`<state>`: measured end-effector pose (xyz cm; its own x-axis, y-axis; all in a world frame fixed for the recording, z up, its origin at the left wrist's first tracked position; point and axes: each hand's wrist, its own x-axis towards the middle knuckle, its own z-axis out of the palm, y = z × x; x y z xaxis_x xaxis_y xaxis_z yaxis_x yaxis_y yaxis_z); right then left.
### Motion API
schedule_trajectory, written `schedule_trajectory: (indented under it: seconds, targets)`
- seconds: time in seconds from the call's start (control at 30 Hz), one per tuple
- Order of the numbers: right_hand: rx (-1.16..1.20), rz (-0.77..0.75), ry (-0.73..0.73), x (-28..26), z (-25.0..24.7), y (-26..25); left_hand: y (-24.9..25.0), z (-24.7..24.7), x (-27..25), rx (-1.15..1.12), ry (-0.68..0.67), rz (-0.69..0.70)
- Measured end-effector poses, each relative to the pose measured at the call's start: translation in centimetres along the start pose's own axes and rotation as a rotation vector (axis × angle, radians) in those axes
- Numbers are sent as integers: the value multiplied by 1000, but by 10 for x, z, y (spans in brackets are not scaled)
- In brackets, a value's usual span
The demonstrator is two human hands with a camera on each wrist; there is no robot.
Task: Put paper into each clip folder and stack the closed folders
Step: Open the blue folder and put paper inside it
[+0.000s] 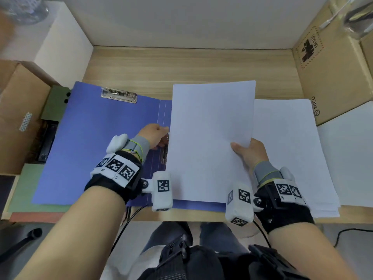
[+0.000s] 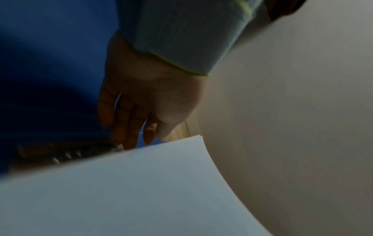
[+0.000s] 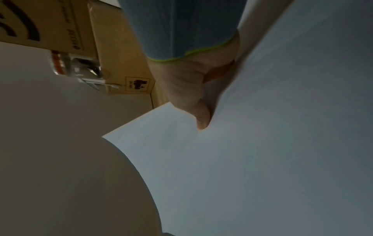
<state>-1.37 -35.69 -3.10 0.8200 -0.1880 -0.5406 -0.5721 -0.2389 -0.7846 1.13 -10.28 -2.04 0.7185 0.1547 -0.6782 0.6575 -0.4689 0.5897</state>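
Observation:
A blue clip folder [image 1: 96,142] lies open on the wooden desk [image 1: 181,65], with a metal clip [image 1: 119,95] at the top of its left half. My left hand [image 1: 155,136] reaches to the spine, where its straight fingers [image 2: 125,127] touch a second metal clip [image 2: 66,154]. My right hand [image 1: 250,152] grips a thin sheaf of white paper [image 1: 210,138] by its right edge, thumb [image 3: 201,121] on top, and holds it over the folder's right half. The sheaf's left edge sits at the spine clip and hides my left fingertips in the head view. The folder's right half is mostly covered.
A thick stack of white paper [image 1: 292,148] lies right of the folder. Cardboard boxes stand at the right [image 1: 333,77] and left [image 1: 20,118]. A green folder [image 1: 26,188] and a red one [image 1: 34,217] lie under the blue folder's left side, near the desk's front edge.

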Motion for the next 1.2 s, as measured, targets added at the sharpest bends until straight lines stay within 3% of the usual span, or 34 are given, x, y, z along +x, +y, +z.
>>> schedule_trajectory:
  seconds: [0.17,0.37,0.63,0.8,0.9,1.13,1.2]
  targets:
    - [-6,77,4,1,7,15,-22,-10,5,460,-85,79]
    - [-35,103,33,6,10,23,-23,-8,4,643,-99,104]
    - [-49,113,51,8,14,25,-34,-8,6,560,-86,131]
    - [-14,132,45,8,12,26,-28,-30,2,191,-347,-6]
    - [4,142,47,8,12,25,-22,-38,-1,102,-420,-36]
    - [21,159,39,7,11,26,-8,-32,7,188,-307,82]
    - [23,164,35,6,11,26,-7,-30,11,143,-207,116]
